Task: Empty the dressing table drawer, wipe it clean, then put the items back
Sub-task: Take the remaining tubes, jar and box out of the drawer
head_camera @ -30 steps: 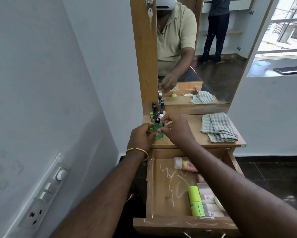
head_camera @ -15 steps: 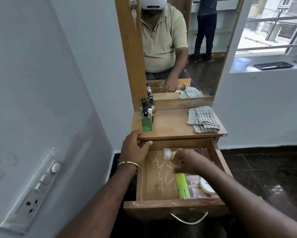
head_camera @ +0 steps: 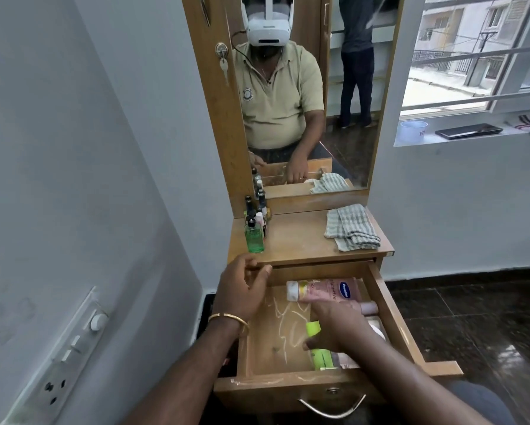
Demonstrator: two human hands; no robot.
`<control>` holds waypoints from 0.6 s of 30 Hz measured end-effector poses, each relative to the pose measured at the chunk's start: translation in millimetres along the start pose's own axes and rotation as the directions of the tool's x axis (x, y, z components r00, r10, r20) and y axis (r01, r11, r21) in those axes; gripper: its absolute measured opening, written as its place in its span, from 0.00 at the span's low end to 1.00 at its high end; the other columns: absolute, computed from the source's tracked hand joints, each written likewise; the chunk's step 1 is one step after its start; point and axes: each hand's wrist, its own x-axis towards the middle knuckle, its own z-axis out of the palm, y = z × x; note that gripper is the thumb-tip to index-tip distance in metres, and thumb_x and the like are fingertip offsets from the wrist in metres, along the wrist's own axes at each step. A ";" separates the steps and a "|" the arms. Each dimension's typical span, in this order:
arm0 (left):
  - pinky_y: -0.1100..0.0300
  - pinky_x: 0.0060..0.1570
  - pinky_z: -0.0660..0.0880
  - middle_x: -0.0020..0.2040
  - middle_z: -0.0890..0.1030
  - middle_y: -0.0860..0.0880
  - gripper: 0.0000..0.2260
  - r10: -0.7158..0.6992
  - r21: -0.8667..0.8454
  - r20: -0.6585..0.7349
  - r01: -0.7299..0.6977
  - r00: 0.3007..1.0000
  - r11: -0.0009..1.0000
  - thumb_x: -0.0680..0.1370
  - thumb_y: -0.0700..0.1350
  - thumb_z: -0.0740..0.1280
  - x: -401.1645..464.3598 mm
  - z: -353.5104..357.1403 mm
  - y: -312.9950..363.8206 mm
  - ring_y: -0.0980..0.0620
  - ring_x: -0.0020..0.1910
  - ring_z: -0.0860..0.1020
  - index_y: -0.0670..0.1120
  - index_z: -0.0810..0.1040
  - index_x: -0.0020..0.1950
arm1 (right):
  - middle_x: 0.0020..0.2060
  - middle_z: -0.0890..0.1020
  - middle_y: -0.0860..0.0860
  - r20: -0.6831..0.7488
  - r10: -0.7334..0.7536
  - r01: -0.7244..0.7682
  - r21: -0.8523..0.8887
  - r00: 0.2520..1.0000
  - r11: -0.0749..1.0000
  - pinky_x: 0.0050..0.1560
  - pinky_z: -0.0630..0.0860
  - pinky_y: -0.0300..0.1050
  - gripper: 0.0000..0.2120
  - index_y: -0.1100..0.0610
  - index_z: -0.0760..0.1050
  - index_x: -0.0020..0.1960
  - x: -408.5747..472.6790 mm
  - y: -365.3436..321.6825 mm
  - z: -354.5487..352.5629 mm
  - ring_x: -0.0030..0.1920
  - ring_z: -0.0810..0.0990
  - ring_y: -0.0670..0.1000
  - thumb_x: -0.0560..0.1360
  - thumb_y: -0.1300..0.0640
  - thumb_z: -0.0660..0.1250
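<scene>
Since the frame half a second back, the right hand (head_camera: 337, 328) has slid nearer along the drawer (head_camera: 276, 357), from the pink lotion bottle (head_camera: 328, 290) to the lime-green tube (head_camera: 319, 354); its curled fingers and thumb now close round that tube, which lies on the drawer floor at the right. The lotion bottle lies free across the back of the drawer. The left hand (head_camera: 242, 289) has kept its place, thumb on the bench (head_camera: 303, 237) edge, fingers loosely bent, holding nothing. On the bench top stand a green bottle (head_camera: 254, 239) among small dark bottles, and a folded checked cloth (head_camera: 351, 227) lies well apart at the right.
</scene>
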 end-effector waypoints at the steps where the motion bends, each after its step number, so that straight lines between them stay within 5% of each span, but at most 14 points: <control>1: 0.62 0.47 0.75 0.51 0.78 0.56 0.12 0.025 0.001 -0.052 -0.025 0.998 1.000 0.77 0.51 0.69 9.1 -3.7 0.5 0.57 0.49 0.77 0.50 0.77 0.58 | 0.64 0.78 0.43 -0.009 -0.004 0.004 0.019 1.000 1.000 0.65 0.69 0.57 0.34 0.43 0.68 0.69 -2.6 -0.6 -1.5 0.64 0.76 0.51 0.67 0.36 0.74; 5: 0.54 0.52 0.76 0.55 0.80 0.49 0.09 0.020 -0.017 -0.182 -0.023 0.983 1.000 0.80 0.44 0.64 53.9 -13.7 -5.4 0.50 0.54 0.78 0.45 0.78 0.59 | 0.60 0.79 0.43 -0.042 -0.018 0.027 0.218 0.999 0.976 0.51 0.69 0.41 0.32 0.45 0.69 0.66 -3.1 2.0 1.3 0.59 0.76 0.48 0.67 0.42 0.78; 9: 0.53 0.61 0.73 0.61 0.79 0.44 0.12 -0.084 0.094 -0.067 0.090 0.994 0.991 0.81 0.39 0.61 90.1 -10.6 -21.6 0.46 0.60 0.76 0.43 0.78 0.62 | 0.49 0.80 0.42 -0.170 0.009 0.071 0.455 0.985 0.888 0.48 0.78 0.48 0.26 0.41 0.69 0.53 9.8 2.0 -15.2 0.49 0.79 0.43 0.62 0.43 0.81; 12: 0.53 0.63 0.73 0.61 0.80 0.42 0.14 -0.084 0.175 0.022 0.079 0.996 0.981 0.79 0.36 0.62 106.2 -4.5 -30.4 0.44 0.61 0.77 0.42 0.79 0.62 | 0.47 0.80 0.44 -0.325 0.026 0.190 0.614 0.945 0.766 0.41 0.80 0.39 0.24 0.43 0.73 0.55 25.5 -4.8 -53.4 0.46 0.80 0.41 0.66 0.56 0.81; 15: 0.55 0.56 0.74 0.56 0.83 0.41 0.12 -0.057 0.244 0.066 0.040 0.996 0.969 0.77 0.36 0.64 116.5 -0.3 -35.5 0.43 0.56 0.79 0.41 0.82 0.58 | 0.47 0.81 0.44 -0.519 0.082 0.317 0.630 0.851 0.709 0.40 0.79 0.36 0.23 0.46 0.74 0.55 53.6 -14.1 -92.5 0.47 0.80 0.40 0.66 0.60 0.81; 18: 0.55 0.44 0.77 0.41 0.84 0.43 0.09 -0.045 0.314 0.107 0.009 0.993 0.949 0.74 0.38 0.64 122.0 3.6 -43.7 0.43 0.44 0.81 0.43 0.84 0.43 | 0.47 0.82 0.45 -0.594 0.117 0.352 0.610 0.796 0.710 0.48 0.79 0.43 0.22 0.49 0.77 0.57 90.9 -19.8 -112.2 0.48 0.81 0.44 0.67 0.59 0.81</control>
